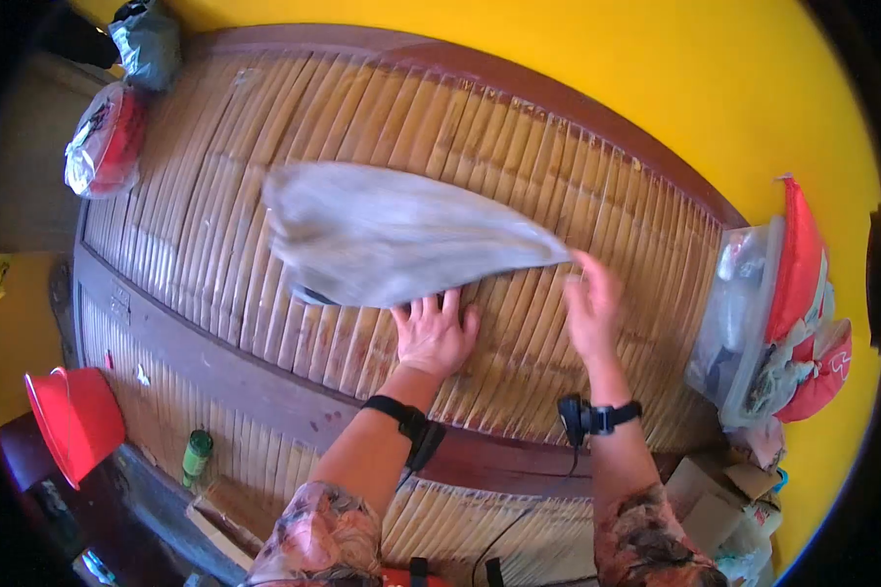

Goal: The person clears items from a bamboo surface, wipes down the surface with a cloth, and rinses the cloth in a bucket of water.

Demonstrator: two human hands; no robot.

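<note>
A grey cloth (392,230), blurred by motion, stretches across the bamboo slat platform (519,342), wide at its left end and narrowing to a point at the right. My right hand (593,303) has its fingertips closed on that pointed right corner. Beneath the cloth's lower edge, my left hand (435,338) lies palm down with its fingers spread, the fingertips at the fabric's edge. A small dark patch shows at the cloth's lower left edge.
A clear plastic box (739,313) with red bags stands at the right edge, above cardboard boxes (710,499). On the left are a red bucket (76,421), a green bottle (197,455) and bagged items (108,142). A yellow wall (656,59) runs behind.
</note>
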